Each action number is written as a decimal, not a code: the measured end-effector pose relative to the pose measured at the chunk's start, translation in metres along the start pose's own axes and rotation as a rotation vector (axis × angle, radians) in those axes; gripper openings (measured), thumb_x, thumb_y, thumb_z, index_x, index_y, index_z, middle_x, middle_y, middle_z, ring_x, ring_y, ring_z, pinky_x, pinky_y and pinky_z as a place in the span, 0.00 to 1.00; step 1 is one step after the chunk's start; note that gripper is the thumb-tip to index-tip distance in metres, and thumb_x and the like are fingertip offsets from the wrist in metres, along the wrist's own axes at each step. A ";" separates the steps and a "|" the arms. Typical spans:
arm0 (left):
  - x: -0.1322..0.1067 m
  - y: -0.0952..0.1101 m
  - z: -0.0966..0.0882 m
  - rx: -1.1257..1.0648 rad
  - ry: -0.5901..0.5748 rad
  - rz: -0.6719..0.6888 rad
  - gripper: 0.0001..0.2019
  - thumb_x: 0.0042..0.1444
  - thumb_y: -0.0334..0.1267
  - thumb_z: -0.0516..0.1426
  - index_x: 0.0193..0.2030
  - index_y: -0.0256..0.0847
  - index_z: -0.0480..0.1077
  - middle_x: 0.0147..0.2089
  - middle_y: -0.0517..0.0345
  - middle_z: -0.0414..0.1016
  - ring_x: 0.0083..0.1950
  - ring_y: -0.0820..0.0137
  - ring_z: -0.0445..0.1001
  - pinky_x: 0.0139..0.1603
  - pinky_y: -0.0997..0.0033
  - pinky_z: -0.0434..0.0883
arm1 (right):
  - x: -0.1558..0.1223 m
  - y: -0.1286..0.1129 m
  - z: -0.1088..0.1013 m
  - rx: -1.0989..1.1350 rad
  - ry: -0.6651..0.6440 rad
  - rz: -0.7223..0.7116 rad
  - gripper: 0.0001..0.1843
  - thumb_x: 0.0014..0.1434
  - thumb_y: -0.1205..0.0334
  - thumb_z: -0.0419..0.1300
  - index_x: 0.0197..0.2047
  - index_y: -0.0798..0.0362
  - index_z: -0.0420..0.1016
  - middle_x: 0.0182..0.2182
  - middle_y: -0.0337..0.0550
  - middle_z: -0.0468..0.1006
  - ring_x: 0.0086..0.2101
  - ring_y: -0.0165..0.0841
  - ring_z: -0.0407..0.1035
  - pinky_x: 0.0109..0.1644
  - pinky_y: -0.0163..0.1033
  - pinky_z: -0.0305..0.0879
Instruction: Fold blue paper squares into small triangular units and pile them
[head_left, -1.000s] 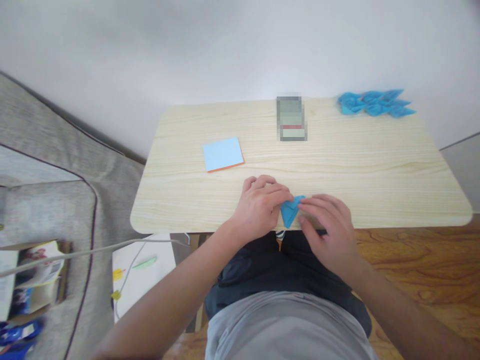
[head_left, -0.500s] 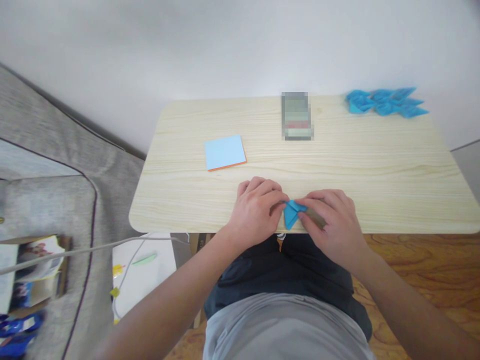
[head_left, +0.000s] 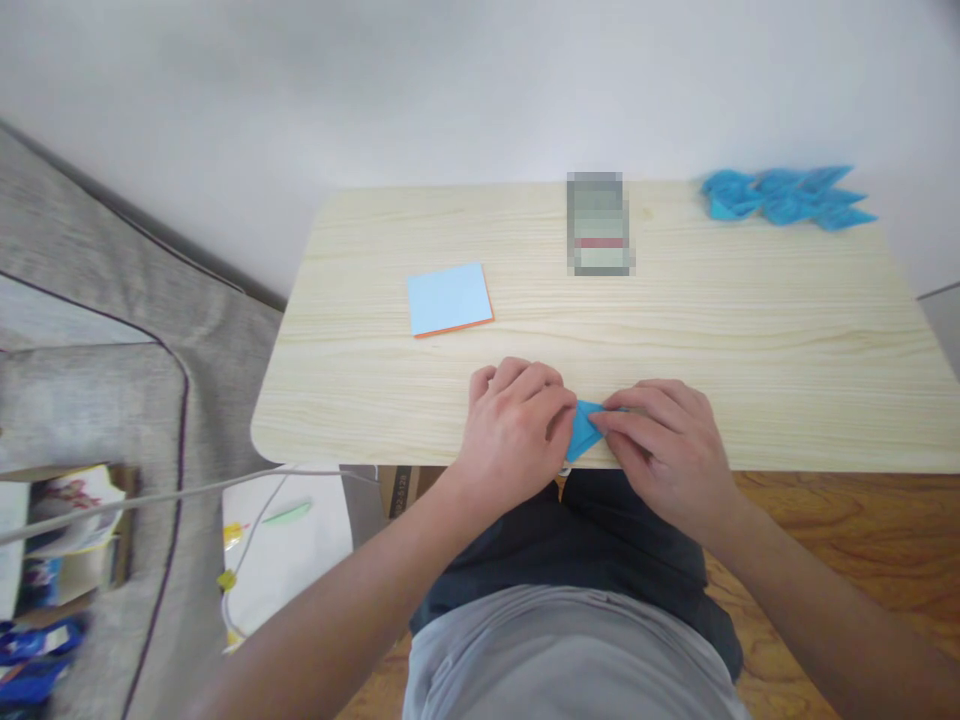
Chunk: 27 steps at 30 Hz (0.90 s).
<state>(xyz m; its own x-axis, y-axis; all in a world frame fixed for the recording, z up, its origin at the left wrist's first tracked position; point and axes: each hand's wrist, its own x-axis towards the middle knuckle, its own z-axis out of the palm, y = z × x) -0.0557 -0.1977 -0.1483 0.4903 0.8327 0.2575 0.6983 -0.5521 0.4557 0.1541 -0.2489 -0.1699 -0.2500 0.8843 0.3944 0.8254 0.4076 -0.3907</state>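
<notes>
Between my hands, at the table's front edge, is a small folded piece of blue paper (head_left: 584, 431). My left hand (head_left: 519, 424) pinches its left side with thumb and forefinger, covering that part. On the other side, the fingertips of my right hand (head_left: 664, 440) are closed on the paper's upper right edge. A stack of square paper (head_left: 450, 300), light blue on top with orange at its edge, lies beyond my left hand. Several folded blue paper pieces (head_left: 787, 198) sit grouped at the table's far right corner.
The light wooden table (head_left: 360, 390) stands against a white wall. A pixelated rectangular object (head_left: 598, 225) lies near its back edge. To the left are a grey sofa (head_left: 225, 390), a cable (head_left: 195, 490) and a box of packets (head_left: 71, 540).
My right fingertips have shifted onto the upper fold of the blue paper, which now looks flatter. More of its left side is covered by my left hand. The view has shifted slightly.
</notes>
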 end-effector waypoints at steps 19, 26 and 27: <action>-0.012 0.003 0.006 0.032 0.063 -0.050 0.08 0.66 0.42 0.59 0.43 0.53 0.81 0.48 0.59 0.82 0.55 0.58 0.70 0.57 0.50 0.59 | 0.001 0.004 0.001 0.068 0.021 -0.015 0.13 0.62 0.67 0.66 0.47 0.41 0.83 0.47 0.35 0.85 0.50 0.40 0.72 0.57 0.52 0.64; -0.013 0.001 0.007 0.060 0.056 -0.013 0.11 0.66 0.40 0.58 0.51 0.55 0.79 0.49 0.58 0.81 0.55 0.59 0.70 0.56 0.51 0.59 | 0.002 0.004 0.001 0.053 0.022 -0.019 0.12 0.62 0.67 0.66 0.47 0.42 0.83 0.46 0.35 0.85 0.49 0.40 0.72 0.57 0.53 0.63; -0.013 0.001 0.007 0.071 0.054 -0.002 0.11 0.66 0.40 0.59 0.51 0.55 0.79 0.49 0.59 0.81 0.54 0.59 0.70 0.55 0.51 0.59 | 0.002 0.004 0.001 0.051 0.023 -0.022 0.12 0.62 0.67 0.66 0.47 0.42 0.83 0.46 0.34 0.85 0.49 0.40 0.72 0.57 0.53 0.63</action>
<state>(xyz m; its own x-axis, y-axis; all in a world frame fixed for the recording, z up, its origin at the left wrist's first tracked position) -0.0577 -0.2090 -0.1572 0.4612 0.8340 0.3028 0.7357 -0.5503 0.3949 0.1564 -0.2450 -0.1719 -0.2555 0.8700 0.4217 0.7929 0.4381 -0.4234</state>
